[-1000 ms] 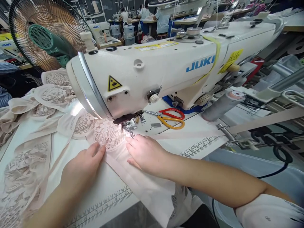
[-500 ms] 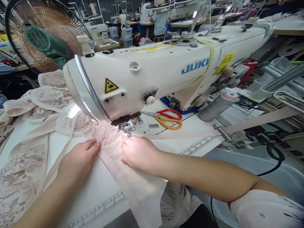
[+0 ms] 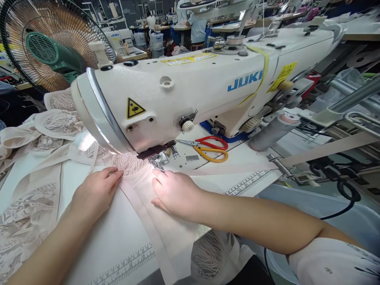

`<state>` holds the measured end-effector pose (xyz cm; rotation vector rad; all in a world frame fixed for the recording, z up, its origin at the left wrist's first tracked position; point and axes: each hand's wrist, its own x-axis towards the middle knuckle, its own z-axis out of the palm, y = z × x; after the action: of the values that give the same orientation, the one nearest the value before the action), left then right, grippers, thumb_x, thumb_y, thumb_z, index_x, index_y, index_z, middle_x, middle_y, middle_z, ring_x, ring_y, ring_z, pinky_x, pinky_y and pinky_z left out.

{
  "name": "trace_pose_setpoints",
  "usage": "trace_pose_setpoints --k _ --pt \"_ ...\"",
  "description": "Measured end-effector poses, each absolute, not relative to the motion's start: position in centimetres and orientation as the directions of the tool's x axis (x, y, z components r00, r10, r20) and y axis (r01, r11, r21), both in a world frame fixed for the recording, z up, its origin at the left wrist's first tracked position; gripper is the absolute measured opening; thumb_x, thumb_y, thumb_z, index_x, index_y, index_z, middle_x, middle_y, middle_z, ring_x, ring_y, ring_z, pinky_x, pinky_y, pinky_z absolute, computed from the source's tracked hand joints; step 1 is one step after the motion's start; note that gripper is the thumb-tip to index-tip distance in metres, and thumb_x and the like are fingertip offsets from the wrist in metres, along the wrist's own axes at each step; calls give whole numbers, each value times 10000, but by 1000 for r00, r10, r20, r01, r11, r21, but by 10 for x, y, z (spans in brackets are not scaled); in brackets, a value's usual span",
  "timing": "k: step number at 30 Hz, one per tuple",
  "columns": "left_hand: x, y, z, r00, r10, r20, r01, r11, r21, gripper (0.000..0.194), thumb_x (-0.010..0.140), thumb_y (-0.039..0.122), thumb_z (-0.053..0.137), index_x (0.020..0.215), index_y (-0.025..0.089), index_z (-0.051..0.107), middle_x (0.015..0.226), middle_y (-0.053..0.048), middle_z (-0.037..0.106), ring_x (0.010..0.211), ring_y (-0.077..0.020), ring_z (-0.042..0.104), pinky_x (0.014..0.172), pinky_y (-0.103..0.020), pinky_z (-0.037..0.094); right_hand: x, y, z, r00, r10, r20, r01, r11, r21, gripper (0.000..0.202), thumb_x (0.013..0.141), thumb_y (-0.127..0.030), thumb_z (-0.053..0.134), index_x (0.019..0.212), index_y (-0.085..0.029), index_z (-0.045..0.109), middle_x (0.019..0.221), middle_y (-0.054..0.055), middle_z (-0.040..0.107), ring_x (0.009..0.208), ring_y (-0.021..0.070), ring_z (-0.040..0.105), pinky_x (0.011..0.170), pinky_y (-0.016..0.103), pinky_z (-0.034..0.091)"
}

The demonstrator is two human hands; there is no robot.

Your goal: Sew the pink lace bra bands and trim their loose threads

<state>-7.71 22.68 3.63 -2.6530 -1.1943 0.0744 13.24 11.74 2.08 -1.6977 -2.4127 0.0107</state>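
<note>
A pale pink garment piece (image 3: pixel 170 223) with a lace panel (image 3: pixel 130 164) lies under the presser foot (image 3: pixel 160 160) of a white sewing machine (image 3: pixel 184 91). My left hand (image 3: pixel 96 188) pinches the garment's edge left of the needle area, thumb and fingers together. Close in front of the presser foot, my right hand (image 3: pixel 175 194) has its fingers curled on the same cloth. A narrow pink band (image 3: pixel 145 221) runs from near my left hand down toward me. Part of the garment, with another lace panel (image 3: pixel 208 253), hangs over the table's front edge.
Red-and-yellow-handled scissors (image 3: pixel 210 148) lie behind my right hand. A grey thread cone (image 3: pixel 274 130) stands farther right, near a metal tape guide (image 3: pixel 280 164). More lace garments (image 3: pixel 29 209) pile up at left. A large fan (image 3: pixel 47 49) stands behind; a clear plastic bin (image 3: pixel 341 225) sits below right.
The garment has slid a little leftward beneath the presser foot, and its hanging lace panel has shifted left too. My left hand has moved slightly left with the cloth; my right stays near the foot.
</note>
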Motion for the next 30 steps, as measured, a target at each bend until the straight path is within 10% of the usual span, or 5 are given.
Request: trace_pose_setpoints --k 12,19,30 --pt "-62 223 50 594 801 67 794 -572 -204 437 938 302 229 1110 184 613 1205 -95 596 1018 -284 598 667 -363 505 153 93 31 -356 926 129 910 375 -177 326 820 -435 608 874 -114 620 1141 158 595 832 225 584 631 324 498" --pt "-25 144 20 863 452 227 475 -878 -56 432 915 332 360 1221 95 553 1274 -175 570 1175 -291 521 895 -405 486 184 71 25 -513 824 239 785 564 -258 236 882 -291 517 1029 -125 598 1163 132 598 1007 231 532 867 373 470" --pt "-40 150 -13 907 370 201 371 -928 34 595 870 550 416 1354 203 431 1447 -157 393 1318 -329 353 1054 -543 265 194 53 11 -547 789 279 729 613 -304 181 880 -246 498 1000 -147 591 1138 113 598 1011 222 499 871 371 465"
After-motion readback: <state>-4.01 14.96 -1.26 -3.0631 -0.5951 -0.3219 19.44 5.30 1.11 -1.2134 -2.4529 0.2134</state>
